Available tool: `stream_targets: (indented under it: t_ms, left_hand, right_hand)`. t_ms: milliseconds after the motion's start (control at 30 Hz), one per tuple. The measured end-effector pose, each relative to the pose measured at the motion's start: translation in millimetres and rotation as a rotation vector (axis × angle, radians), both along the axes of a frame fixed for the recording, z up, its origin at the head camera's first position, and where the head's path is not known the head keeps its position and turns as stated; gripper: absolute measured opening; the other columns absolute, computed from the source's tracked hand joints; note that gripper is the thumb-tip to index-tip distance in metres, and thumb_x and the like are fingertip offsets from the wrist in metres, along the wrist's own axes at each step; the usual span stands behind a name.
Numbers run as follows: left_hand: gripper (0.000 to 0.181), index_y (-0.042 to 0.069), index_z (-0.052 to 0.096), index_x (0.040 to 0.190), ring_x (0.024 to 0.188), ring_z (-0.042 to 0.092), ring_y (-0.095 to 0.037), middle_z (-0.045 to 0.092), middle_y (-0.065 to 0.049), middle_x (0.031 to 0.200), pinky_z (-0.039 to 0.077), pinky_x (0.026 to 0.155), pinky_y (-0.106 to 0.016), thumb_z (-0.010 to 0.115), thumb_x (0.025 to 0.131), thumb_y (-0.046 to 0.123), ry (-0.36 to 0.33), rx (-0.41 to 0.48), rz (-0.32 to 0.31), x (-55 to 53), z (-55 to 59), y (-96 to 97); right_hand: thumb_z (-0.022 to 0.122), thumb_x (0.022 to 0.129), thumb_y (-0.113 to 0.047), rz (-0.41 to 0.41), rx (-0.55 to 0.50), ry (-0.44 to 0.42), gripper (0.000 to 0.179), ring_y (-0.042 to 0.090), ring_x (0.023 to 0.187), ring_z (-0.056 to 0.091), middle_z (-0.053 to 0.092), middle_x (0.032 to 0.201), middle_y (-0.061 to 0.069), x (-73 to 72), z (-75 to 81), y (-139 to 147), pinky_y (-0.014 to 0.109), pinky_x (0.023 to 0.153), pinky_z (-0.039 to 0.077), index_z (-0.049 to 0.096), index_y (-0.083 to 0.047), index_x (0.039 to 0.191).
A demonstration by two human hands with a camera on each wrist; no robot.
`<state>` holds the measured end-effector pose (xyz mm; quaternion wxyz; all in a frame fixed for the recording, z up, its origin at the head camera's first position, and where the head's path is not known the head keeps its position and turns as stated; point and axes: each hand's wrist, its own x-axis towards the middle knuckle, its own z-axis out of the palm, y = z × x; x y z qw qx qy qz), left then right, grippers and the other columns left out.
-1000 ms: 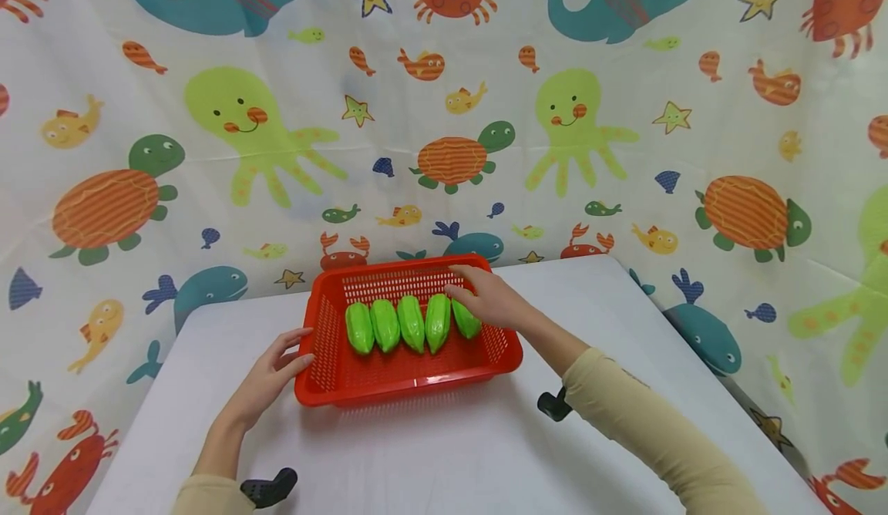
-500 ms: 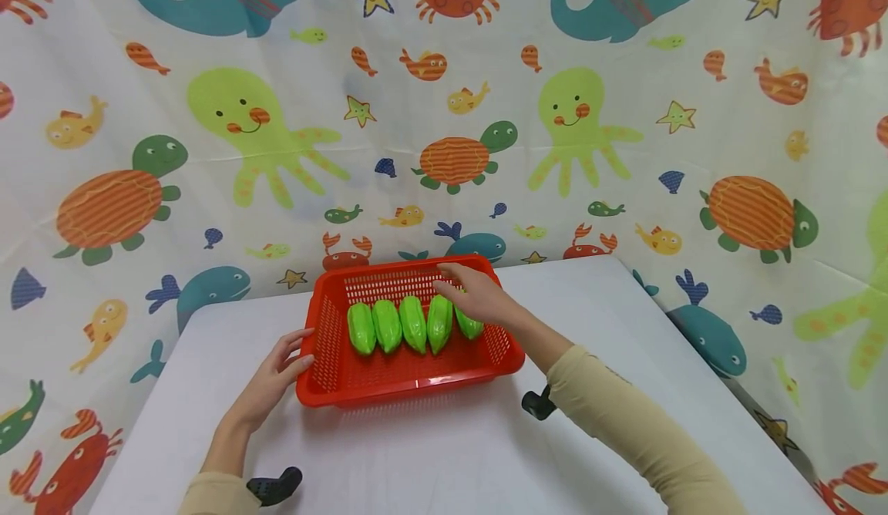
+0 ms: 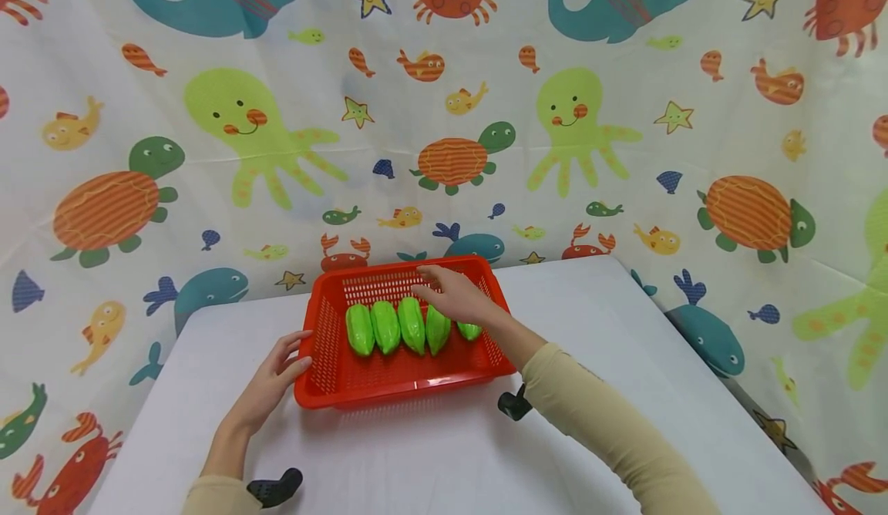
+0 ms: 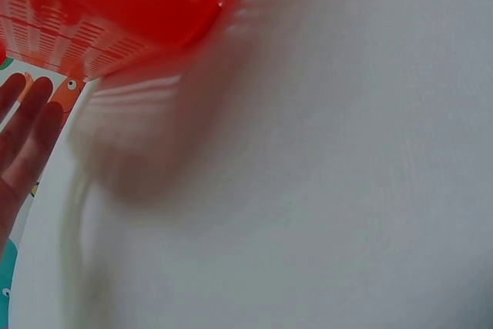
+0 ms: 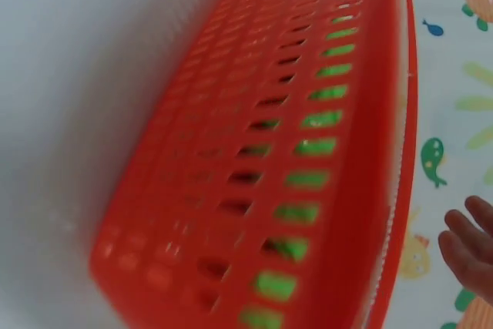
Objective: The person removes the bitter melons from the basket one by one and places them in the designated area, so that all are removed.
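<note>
A red plastic basket (image 3: 326, 353) with slotted sides stands on the white table. Several glossy green fruits, ridged and tapered like unripe bananas (image 3: 412, 326), lie side by side in it. My left hand (image 3: 270, 376) is at the basket's left rim, its fingertips and thumb close against the edge; the left wrist view shows its fingers (image 4: 31, 132) fairly straight. Over the fruits at the right of the row, my right hand (image 3: 454, 297) hovers with loosely bent fingers and nothing in them. It partly hides the two rightmost fruits.
The white table (image 3: 416, 461) extends around the basket. Behind it hangs a curtain (image 3: 451, 99) printed with sea animals, close to the basket's back edge. A black device (image 3: 276, 488) is worn at the left wrist, another black device (image 3: 514, 403) at the right.
My right hand has moved left over the row of fruits, from the rightmost one toward the middle. The left hand, basket and fruits have stayed in place.
</note>
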<state>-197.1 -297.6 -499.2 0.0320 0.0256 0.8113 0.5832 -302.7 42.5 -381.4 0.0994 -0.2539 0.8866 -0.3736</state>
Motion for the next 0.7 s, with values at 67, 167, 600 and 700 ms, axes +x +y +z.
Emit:
stream_targets:
  t_ms: [67,167,600,700]
  left_hand:
    - [0.061,0.020,0.027,0.152,0.139,0.028,-0.043,0.024,-0.017,0.156,0.041,0.101,-0.059,0.055,0.100,0.033,0.003,0.003,-0.002,0.3,-1.3,-0.2]
    - [0.061,0.021,0.027,0.152,0.139,0.029,-0.043,0.024,-0.017,0.156,0.041,0.101,-0.059,0.055,0.100,0.033,0.004,0.005,-0.001,0.5,-2.6,-0.3]
    - [0.061,0.019,0.027,0.151,0.138,0.030,-0.043,0.027,-0.019,0.154,0.039,0.101,-0.060,0.055,0.099,0.035,0.020,-0.027,-0.009,-2.5,-1.6,-5.5]
    - [0.060,0.019,0.027,0.151,0.137,0.032,-0.042,0.029,-0.020,0.152,0.040,0.101,-0.060,0.054,0.100,0.036,0.027,-0.029,-0.016,-4.9,-2.1,-5.0]
  right_hand:
    - [0.056,0.097,-0.042,0.018,-0.014,-0.013,0.061,0.027,0.128,0.050,0.049,0.145,0.010,-2.5,0.2,-7.1,0.045,0.101,0.046,0.041,-0.010,0.148]
    - [0.059,0.096,-0.041,0.047,-0.049,-0.050,0.062,0.028,0.129,0.050,0.049,0.145,0.011,-6.1,0.3,-18.3,0.045,0.103,0.045,0.043,-0.010,0.147]
    - [0.062,0.096,-0.038,0.089,-0.103,-0.121,0.061,0.026,0.131,0.048,0.050,0.144,0.010,-16.6,-3.6,-48.7,0.041,0.103,0.044,0.044,-0.010,0.147]
    - [0.062,0.096,-0.037,0.077,-0.103,-0.130,0.061,0.026,0.131,0.048,0.049,0.145,0.010,-17.3,-5.1,-49.1,0.041,0.103,0.044,0.043,-0.010,0.147]
